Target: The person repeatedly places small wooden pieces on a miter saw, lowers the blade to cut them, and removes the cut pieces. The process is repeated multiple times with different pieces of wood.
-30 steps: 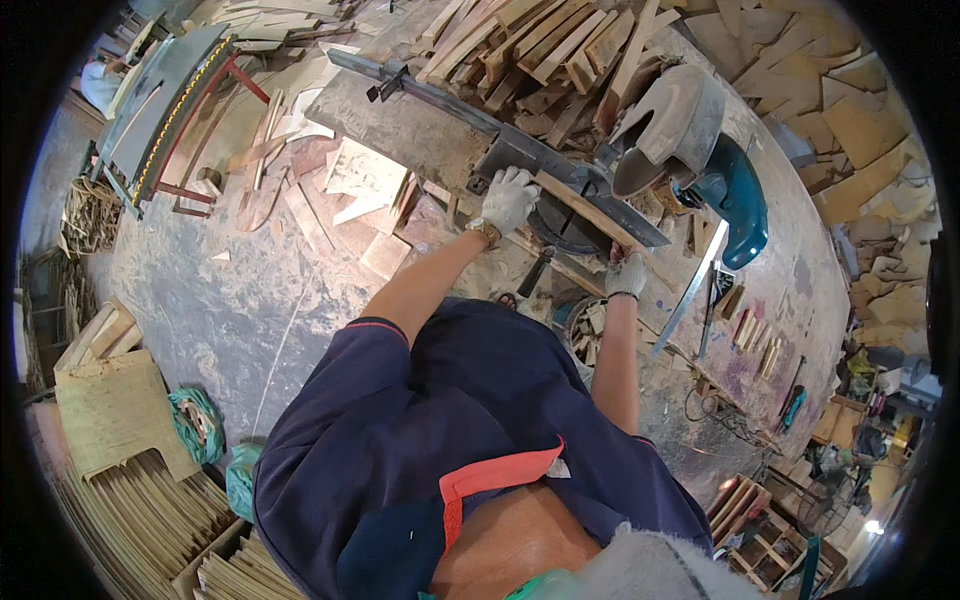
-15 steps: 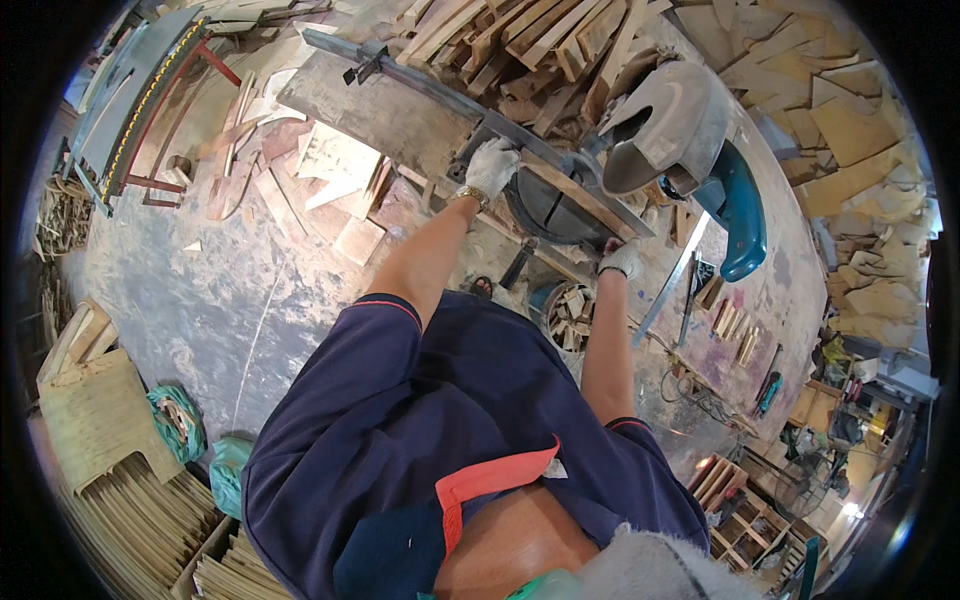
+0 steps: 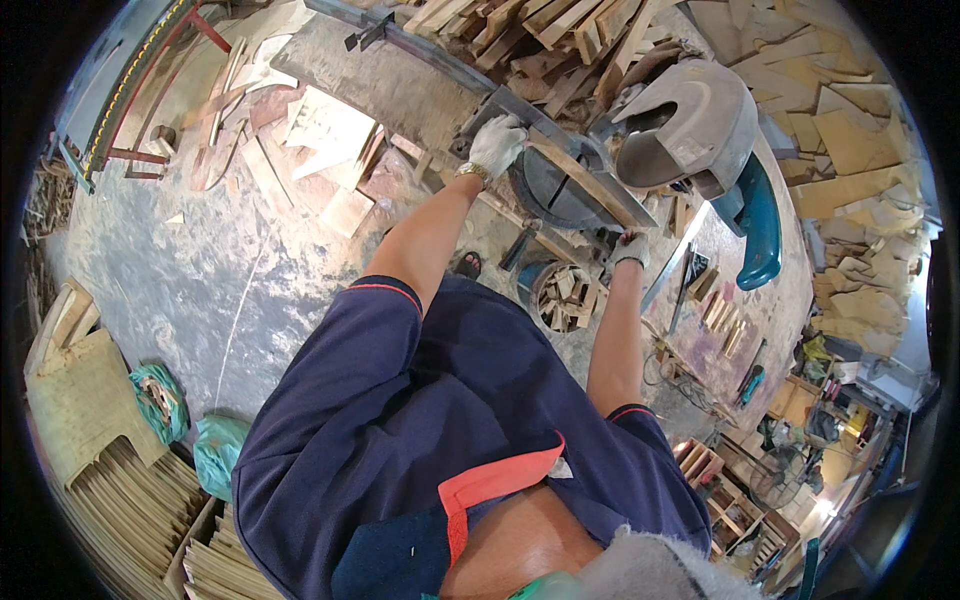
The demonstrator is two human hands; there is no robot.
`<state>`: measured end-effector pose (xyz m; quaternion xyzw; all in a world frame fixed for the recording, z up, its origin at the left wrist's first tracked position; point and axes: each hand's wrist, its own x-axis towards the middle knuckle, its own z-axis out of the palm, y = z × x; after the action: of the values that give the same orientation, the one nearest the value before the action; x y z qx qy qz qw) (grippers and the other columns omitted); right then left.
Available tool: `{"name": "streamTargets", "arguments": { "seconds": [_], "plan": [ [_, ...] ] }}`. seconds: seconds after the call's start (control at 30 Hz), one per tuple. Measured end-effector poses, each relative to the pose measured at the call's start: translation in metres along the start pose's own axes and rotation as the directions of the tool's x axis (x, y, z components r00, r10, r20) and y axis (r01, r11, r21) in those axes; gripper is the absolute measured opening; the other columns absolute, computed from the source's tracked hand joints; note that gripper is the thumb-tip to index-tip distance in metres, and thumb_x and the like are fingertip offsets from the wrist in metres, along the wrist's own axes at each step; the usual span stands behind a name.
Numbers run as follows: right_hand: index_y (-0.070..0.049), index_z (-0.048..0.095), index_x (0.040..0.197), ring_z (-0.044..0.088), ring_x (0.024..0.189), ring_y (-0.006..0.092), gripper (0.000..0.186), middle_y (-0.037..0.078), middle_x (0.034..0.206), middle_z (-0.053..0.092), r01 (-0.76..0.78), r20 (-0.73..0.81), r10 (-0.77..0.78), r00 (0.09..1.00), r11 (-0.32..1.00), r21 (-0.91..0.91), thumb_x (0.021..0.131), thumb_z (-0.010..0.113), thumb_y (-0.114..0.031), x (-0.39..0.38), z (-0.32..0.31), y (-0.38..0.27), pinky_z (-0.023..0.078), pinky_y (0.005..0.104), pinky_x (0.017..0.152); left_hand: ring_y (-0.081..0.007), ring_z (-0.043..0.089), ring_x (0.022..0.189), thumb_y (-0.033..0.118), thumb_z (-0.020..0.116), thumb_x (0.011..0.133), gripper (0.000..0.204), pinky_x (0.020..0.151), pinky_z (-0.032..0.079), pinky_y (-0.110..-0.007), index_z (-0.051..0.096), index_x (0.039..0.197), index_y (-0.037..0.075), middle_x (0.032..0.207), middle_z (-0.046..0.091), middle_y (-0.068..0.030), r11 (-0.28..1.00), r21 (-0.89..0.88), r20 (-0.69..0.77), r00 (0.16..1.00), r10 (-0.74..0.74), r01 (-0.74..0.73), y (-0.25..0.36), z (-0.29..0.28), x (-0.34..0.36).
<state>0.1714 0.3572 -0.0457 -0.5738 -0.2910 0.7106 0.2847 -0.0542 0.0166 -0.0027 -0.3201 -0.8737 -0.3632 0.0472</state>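
Note:
A narrow wooden strip (image 3: 588,182) lies slantwise across the dark round table (image 3: 545,200) of a mitre saw, along its fence. My left hand (image 3: 497,146), in a whitish glove, is closed over the strip's far-left end beside the fence. At the near-right end, my right hand (image 3: 628,248), also gloved, has its bent fingers on the strip; their grip is partly hidden. Above and to the right stands the saw's grey blade guard (image 3: 690,125) with a teal handle (image 3: 764,230). The blade itself is hidden by the guard.
Cut wood pieces (image 3: 560,45) are heaped behind the saw. Below its table stands a bucket (image 3: 527,284) of offcuts. Short sticks (image 3: 722,312) and tools lie on the right-hand bench. Boards (image 3: 345,130) cover part of the floor at left, and curved slats (image 3: 125,505) are stacked lower left.
The whole view has shifted slightly. Both hands remain at the two ends of the wooden strip, and the saw's guard and handle appear a little farther right in the picture.

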Motion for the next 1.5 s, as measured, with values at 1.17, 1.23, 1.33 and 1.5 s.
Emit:
{"name": "streamTargets", "arguments": {
  "seconds": [1.17, 1.23, 1.33, 1.5],
  "plan": [
    [-0.008, 0.058, 0.093, 0.063, 0.068, 0.0185, 0.022, 0.006, 0.083, 0.063, 0.024, -0.015, -0.025, 1.0, 0.998, -0.062, 0.106, 0.048, -0.022, -0.002, -0.001, -0.001, 0.052, 0.0292, 0.058, -0.0356, 0.058, 0.115, 0.023, 0.072, 0.088, 0.016, 0.099, 0.047, -0.047, 0.074, 0.097, 0.011, 0.114, 0.064, -0.0117, 0.996, 0.089, 0.075, 0.997, -0.005, -0.001, 0.01, -0.01, 0.001],
    [-0.008, 0.058, 0.093, 0.063, 0.068, 0.0186, 0.022, 0.006, 0.083, 0.063, 0.04, -0.046, -0.043, 0.998, 0.997, -0.065, 0.106, 0.048, -0.022, -0.001, 0.0, 0.0, 0.052, 0.0301, 0.058, -0.0341, 0.056, 0.121, 0.023, 0.071, 0.088, 0.017, 0.103, 0.045, -0.047, 0.074, 0.099, 0.011, 0.119, 0.064, -0.0115, 0.978, 0.197, 0.136, 0.99, 0.038, -0.064, 0.016, -0.017, 0.001],
    [-0.007, 0.057, 0.095, 0.064, 0.067, 0.0191, 0.021, 0.007, 0.083, 0.063, 0.028, -0.056, -0.03, 0.998, 0.999, -0.025, 0.106, 0.048, -0.022, -0.002, 0.002, 0.002, 0.053, 0.0298, 0.058, -0.0324, 0.051, 0.13, 0.024, 0.069, 0.089, 0.022, 0.109, 0.041, -0.048, 0.072, 0.104, 0.008, 0.132, 0.06, -0.0112, 0.909, 0.355, 0.13, 0.974, 0.184, -0.219, 0.019, -0.024, 0.002],
    [-0.007, 0.058, 0.096, 0.062, 0.064, 0.018, 0.021, 0.008, 0.081, 0.064, 0.022, -0.057, -0.027, 0.998, 0.997, -0.075, 0.105, 0.046, -0.022, -0.005, 0.005, 0.003, 0.051, 0.0274, 0.054, -0.0313, 0.035, 0.148, 0.04, 0.066, 0.093, 0.039, 0.119, 0.03, -0.049, 0.069, 0.109, 0.005, 0.158, 0.042, -0.008, 0.822, 0.397, 0.039, 0.903, 0.428, -0.407, 0.009, -0.016, 0.011]
  ]
}}
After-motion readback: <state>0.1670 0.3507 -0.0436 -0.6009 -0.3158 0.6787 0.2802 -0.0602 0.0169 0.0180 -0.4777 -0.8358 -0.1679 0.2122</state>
